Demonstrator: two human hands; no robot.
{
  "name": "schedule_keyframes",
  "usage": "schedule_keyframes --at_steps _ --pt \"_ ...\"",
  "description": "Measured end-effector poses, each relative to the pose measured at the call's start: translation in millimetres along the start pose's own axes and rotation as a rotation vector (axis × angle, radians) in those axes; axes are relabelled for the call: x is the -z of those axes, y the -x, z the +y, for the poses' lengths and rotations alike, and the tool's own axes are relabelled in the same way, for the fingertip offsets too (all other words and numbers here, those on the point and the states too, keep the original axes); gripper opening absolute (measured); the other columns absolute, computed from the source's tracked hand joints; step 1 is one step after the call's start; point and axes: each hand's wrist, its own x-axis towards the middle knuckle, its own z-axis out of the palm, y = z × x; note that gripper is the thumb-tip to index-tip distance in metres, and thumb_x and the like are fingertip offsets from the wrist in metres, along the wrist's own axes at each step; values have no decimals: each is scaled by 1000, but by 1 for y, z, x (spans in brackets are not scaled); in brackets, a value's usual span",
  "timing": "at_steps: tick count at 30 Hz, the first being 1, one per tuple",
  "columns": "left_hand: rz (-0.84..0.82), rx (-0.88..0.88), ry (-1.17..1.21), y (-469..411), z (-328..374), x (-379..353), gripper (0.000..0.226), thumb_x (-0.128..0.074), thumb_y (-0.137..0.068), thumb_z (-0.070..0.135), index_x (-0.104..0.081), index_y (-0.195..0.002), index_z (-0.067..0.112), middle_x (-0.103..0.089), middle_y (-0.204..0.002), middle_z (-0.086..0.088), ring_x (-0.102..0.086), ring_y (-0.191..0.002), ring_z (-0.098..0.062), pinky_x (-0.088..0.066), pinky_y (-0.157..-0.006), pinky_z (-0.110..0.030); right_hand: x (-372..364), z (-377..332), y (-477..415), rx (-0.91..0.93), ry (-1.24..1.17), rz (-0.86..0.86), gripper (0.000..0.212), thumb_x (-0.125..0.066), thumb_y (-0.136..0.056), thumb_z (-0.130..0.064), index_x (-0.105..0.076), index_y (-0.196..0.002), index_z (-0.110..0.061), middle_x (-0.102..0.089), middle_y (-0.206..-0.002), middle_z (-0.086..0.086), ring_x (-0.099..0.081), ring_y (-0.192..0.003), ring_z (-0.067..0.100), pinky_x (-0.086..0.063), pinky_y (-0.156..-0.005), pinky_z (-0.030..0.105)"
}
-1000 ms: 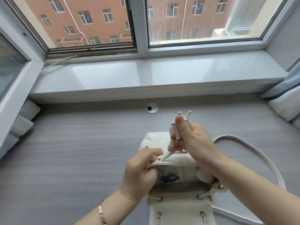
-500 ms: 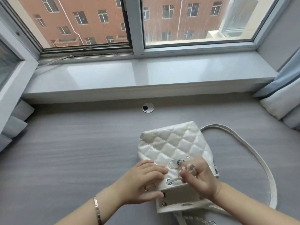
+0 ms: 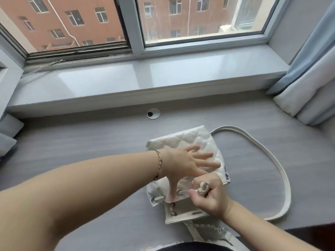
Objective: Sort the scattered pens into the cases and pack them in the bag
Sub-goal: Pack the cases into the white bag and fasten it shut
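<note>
Seemingly the last step, closing the quilted white bag [image 3: 190, 138], pressed flat under the open, spread left hand [image 3: 183, 163], with the drawstring [image 3: 203, 187] gripped in the curled right hand [image 3: 211, 199] just beside the left one; next, probably pulling steadily toward the body.

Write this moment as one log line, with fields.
step: closing bag | left hand: flat on bag | right hand: grips drawstring

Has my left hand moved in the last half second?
Yes. The left hand has slid up the bag, toward the desk's cable hole, and now lies flat on the quilting.
</note>
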Motion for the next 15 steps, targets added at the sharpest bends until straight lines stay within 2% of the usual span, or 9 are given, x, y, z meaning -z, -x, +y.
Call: schedule_keyframes --at_steps 3,5,8,10,13,15 --pt "-23 50 -72 -10 9 -7 129 -80 -38 64 -18 -148 33 10 -158 8 15 -145 -24 1 -113 -61 -1 -4 8 -236 -168 57 39 -52 -62 -23 -28 -38 -6 -29 -40 -1 -29 -42 12 -24 -45 21" --pt "-1 66 -90 -14 10 -9 126 -79 -39 65 -20 -147 35 9 -158 11 16 -145 -23 0 -111 -63 2 -13 9 -344 -357 42 35 -50 -58 -24 -30 -31 -15 -32 -33 -7 -28 -35 15 -23 -44 24" --pt "30 86 -50 -8 3 -12 130 -80 -37 64 -11 -146 43 10 -158 13 14 -145 -20 4 -111 -63 6 -33 10 -390 -533 -24 28 -49 -54 -23 -40 -27 -22 -35 -29 -14 -30 -29 2 -26 -43 16" --pt "32 79 -32 -3 -3 -15 131 -80 -35 64 -10 -145 46 10 -157 14 14 -145 -19 4 -110 -64 6 -44 9 -404 -602 -57 27 -50 -52 -24 -41 -26 -21 -35 -28 -13 -30 -28 1 -24 -43 15" --pt "68 73 -49 -3 -3 -18 125 -77 -35 68 -23 -143 42 7 -158 14 13 -146 -19 -2 -108 -67 4 -51 0 -432 -713 -32 27 -52 -50 -25 -40 -27 -20 -33 -27 -12 -28 -26 3 -26 -40 11" --pt "129 74 -71 -3 -5 -22 119 -74 -36 72 -32 -142 36 -2 -158 13 6 -146 -20 -5 -107 -68 5 -49 -7 -453 -747 8 29 -54 -52 -27 -40 -28 -20 -31 -27 -9 -26 -26 4 -27 -38 10"
